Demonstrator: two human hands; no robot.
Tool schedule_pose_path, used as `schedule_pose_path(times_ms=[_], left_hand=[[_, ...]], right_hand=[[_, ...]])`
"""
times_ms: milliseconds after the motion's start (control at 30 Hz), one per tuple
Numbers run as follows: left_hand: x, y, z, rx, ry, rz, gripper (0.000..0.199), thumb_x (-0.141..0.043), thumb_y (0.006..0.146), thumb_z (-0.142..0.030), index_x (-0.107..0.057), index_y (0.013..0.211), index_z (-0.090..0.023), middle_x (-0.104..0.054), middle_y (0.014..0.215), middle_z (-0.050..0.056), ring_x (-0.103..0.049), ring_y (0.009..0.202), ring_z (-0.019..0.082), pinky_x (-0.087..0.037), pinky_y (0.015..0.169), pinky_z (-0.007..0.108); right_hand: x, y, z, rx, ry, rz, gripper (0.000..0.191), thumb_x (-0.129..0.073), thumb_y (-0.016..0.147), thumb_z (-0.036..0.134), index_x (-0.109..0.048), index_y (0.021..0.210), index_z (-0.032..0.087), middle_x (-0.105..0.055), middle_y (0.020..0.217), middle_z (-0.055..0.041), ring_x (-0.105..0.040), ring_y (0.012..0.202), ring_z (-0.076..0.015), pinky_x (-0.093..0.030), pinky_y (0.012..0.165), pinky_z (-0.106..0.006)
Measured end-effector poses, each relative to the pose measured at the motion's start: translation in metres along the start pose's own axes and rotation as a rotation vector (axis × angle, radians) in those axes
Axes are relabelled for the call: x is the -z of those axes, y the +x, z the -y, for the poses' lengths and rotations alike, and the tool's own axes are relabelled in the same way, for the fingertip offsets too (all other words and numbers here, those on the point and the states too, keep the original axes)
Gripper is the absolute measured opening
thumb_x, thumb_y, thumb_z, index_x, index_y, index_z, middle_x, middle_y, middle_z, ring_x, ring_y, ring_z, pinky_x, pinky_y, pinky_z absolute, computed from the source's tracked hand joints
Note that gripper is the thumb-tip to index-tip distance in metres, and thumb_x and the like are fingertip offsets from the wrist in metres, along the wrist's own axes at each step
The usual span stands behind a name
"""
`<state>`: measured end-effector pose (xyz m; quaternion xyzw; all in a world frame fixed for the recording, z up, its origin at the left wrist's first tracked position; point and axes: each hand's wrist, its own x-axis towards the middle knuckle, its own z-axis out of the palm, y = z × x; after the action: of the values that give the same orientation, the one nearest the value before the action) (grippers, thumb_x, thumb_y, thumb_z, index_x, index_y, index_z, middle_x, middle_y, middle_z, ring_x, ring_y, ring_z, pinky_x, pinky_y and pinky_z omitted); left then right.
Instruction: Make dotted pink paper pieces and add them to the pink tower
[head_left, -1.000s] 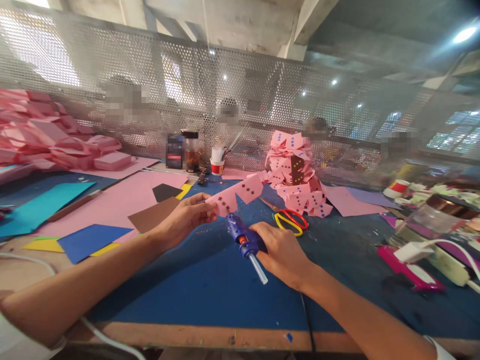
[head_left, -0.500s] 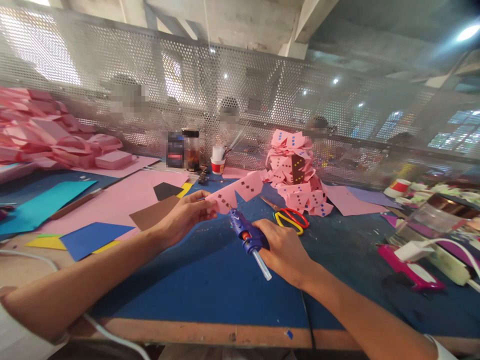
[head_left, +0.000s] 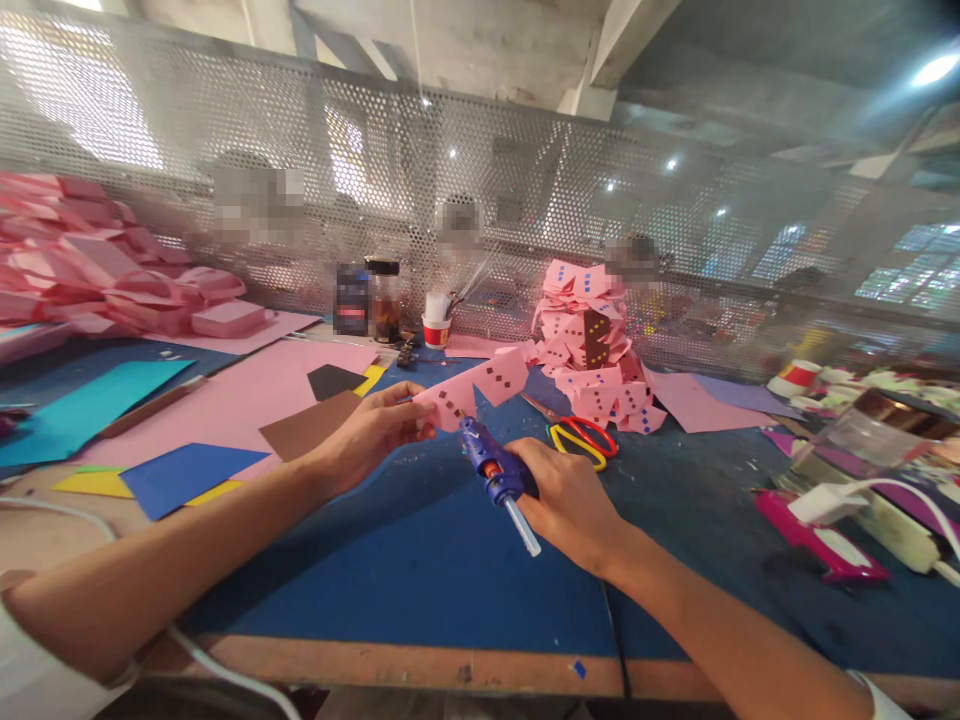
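Note:
Between the thumb and fingers of my left hand is the near end of a pink paper strip with small brown squares on it. My right hand is wrapped round a blue glue gun, and a clear glue stick pokes out of its back. The gun's nozzle is at the strip's lower edge, close to my left fingers; whether it touches cannot be made out. Behind the strip's far end stands a pile of pink dotted paper pieces. Red- and yellow-handled scissors lie beyond my right hand.
Coloured paper sheets and a heap of pink paper pieces are on the left. A paper cup and a jar stand before the perforated metal screen. At right are a magenta power strip and a clear container.
Almost nothing differs. The strip and my left fingertips have shifted very slightly, and the glue gun stays at the strip's edge.

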<state>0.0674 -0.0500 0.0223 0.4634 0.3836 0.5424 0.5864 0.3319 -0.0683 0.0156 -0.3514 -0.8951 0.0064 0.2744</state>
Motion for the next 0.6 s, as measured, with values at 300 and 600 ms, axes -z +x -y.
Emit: schedule_pose_path(times_ms=[300,600], left_hand=[[0.000,0.000,0.001,-0.006,0.012,-0.005,0.018,-0.078,0.078,-0.026,-0.062,0.082,-0.018,-0.065,0.072,-0.001,-0.061,0.064,0.011,-0.050,0.064,0.022],[0.009,0.006,-0.003,-0.069,0.035,-0.089,0.018,-0.077,0.077,-0.025,-0.062,0.082,-0.016,-0.064,0.071,0.000,-0.060,0.065,0.010,-0.049,0.067,0.022]], right_hand=[[0.000,0.000,0.001,-0.004,-0.006,0.008,0.026,-0.062,0.086,0.015,-0.055,0.110,0.022,-0.072,0.099,-0.0022,-0.070,0.087,-0.0213,-0.044,0.069,-0.028],[0.014,0.003,-0.004,-0.064,-0.124,-0.045,0.026,-0.061,0.088,0.017,-0.055,0.113,0.024,-0.074,0.096,-0.0021,-0.072,0.082,-0.0223,-0.042,0.064,-0.028]])
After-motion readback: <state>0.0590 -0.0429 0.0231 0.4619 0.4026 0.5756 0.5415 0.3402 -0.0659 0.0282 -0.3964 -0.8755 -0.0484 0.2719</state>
